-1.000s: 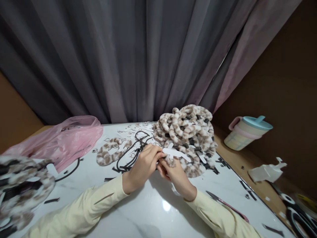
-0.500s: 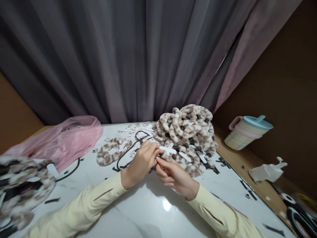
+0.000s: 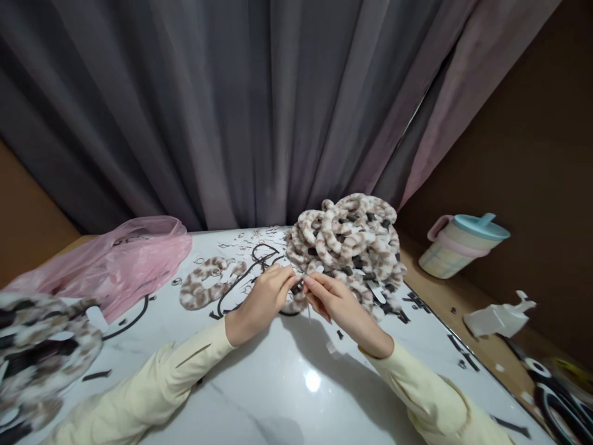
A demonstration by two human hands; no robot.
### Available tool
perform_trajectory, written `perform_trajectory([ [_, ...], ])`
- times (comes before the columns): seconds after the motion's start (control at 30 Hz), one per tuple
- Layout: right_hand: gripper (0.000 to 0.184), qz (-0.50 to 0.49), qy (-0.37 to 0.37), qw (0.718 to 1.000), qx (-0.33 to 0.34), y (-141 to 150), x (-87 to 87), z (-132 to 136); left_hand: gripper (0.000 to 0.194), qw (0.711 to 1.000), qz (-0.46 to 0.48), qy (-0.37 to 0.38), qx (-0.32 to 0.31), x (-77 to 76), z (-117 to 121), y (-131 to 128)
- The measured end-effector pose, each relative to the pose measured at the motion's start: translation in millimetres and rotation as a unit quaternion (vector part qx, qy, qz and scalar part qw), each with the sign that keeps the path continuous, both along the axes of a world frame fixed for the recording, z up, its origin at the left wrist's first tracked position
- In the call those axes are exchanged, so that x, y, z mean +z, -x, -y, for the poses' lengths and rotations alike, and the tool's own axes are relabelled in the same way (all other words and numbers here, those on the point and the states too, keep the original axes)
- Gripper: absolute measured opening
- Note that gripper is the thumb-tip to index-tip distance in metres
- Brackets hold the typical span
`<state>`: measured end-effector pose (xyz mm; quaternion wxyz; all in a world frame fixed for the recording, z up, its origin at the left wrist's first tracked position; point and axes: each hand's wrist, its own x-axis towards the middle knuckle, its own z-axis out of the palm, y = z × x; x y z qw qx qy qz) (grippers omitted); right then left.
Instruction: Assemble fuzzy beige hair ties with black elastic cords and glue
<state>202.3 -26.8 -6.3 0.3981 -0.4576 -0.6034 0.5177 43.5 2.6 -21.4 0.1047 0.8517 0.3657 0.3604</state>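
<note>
Fingers (image 3: 286, 288): tips were close together, left and right alike clamped on a small dark piece (image 3: 299, 286), partly hidden.
Dark piece: sat between left hand (image 3: 262, 303) and right hand (image 3: 341, 308), over the bench (image 3: 273, 383).
Plush pile (image 3: 345, 244): lay just beyond the right hand.
Patterned ring (image 3: 192, 292): lay left of the left hand.

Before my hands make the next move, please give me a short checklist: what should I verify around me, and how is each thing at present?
1. Left hand and right hand pinched close together: ok.
2. What the fingertips hold: cannot tell, too small and partly hidden.
3. Black cord clear of the left hand: not ok, it runs in behind it.
4. Scissors away from both hands: ok, near the picture's right edge.
5. Lid on the cup: ok.
</note>
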Motion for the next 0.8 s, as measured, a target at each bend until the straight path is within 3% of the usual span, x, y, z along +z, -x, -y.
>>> perform_trajectory([
  [0.2, 0.036, -0.138, 0.072, 0.988, 0.0, 4, -4.5, -3, 0.024, 0.996, 0.047, 0.079, -0.011, 5.0, 7, -2],
  [0.5, 0.036, -0.174, 0.089, 0.98, -0.033, 3, -4.2, -3, 0.02, 0.993, 0.087, 0.076, -0.008, 11.9, 13, -3],
  [0.7, 0.034, -0.184, 0.112, 0.976, -0.023, 0, -7.6, -6, 0.018, 0.99, 0.086, 0.115, 0.003, 12.3, 13, -4],
  [0.8, 0.033, -0.182, 0.115, 0.977, -0.015, -3, -3.9, -6, 0.015, 0.993, 0.074, 0.096, -0.015, 12.4, 16, -2],
])
